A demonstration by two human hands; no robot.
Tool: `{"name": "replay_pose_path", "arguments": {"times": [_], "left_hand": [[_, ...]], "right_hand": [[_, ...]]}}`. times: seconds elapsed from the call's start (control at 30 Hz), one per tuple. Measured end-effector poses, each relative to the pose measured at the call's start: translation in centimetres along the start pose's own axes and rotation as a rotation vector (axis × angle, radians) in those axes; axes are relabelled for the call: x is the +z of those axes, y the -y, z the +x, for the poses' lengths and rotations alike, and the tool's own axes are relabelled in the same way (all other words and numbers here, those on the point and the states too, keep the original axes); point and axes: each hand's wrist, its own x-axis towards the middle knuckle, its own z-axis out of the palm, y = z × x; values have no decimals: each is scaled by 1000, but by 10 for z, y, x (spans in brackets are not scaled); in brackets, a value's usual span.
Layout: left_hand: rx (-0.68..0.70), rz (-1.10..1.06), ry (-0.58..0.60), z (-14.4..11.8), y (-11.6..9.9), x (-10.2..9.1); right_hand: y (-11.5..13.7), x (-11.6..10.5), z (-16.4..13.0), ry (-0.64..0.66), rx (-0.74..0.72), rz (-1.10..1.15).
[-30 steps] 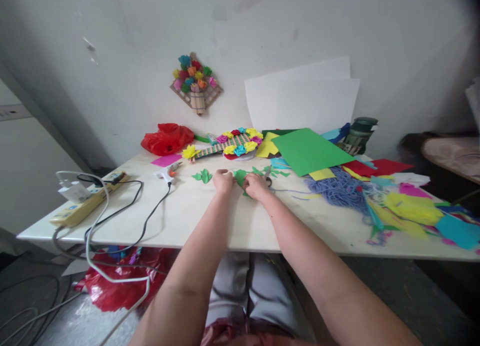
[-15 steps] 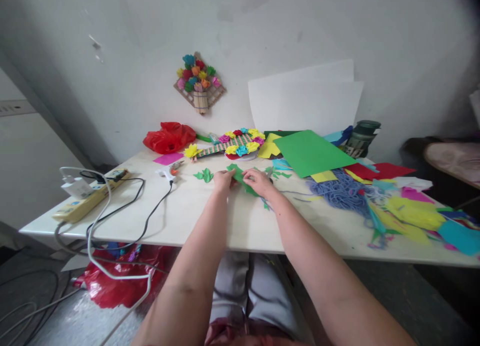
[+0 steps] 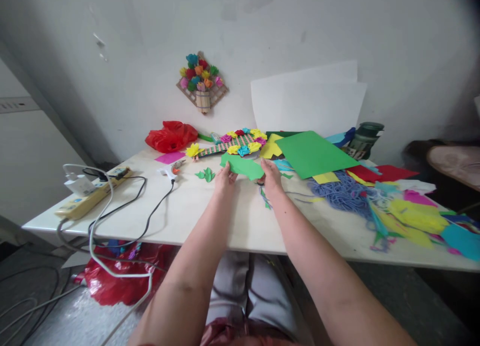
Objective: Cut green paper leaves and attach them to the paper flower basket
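A cut piece of green paper (image 3: 242, 166) with an uneven edge is stretched between my two hands, above the white table. My left hand (image 3: 224, 178) pinches its left end. At its right end, my right hand (image 3: 272, 175) grips it with thumb and fingers. Several small green paper leaves (image 3: 205, 174) lie to the left of my left hand. Behind the held paper rests a woven, guitar-shaped craft (image 3: 221, 147) edged with colourful paper flowers. Something dark, partly hidden, lies beneath my right hand, and I cannot make out what it is.
A hot glue gun (image 3: 168, 171) and a yellow power strip (image 3: 92, 193) with trailing cables are on the left. Rightward lie a large green sheet (image 3: 317, 155), blue yarn (image 3: 339, 193) and coloured paper scraps (image 3: 418, 216). A dark green bottle (image 3: 365, 140) stands at the back right.
My hands have moved apart, my right hand shifting right to the paper's end. The green paper, tilted before, is now spread out broadly between them.
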Motion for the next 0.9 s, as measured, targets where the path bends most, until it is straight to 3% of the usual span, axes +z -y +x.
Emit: {"name": "replay_pose_path", "arguments": {"times": [0.1, 0.2, 0.27, 0.4, 0.57, 0.77, 0.9], "left_hand": [[3, -34, 7, 1, 1, -1], [22, -33, 32, 1, 2, -1], [29, -3, 40, 1, 3, -2], [28, 177, 67, 1, 3, -5], [42, 378, 149, 0, 1, -7], [-15, 375, 253, -6, -3, -6], [-24, 346, 225, -7, -3, -4]], "right_hand": [[2, 3, -3, -12, 103, 118], [4, 3, -6, 123, 232, 82], [5, 3, -7, 132, 272, 72], [6, 0, -3, -23, 220, 121], [6, -7, 4, -103, 130, 108], [7, -10, 7, -125, 101, 73], [6, -11, 10, -79, 127, -1]]}}
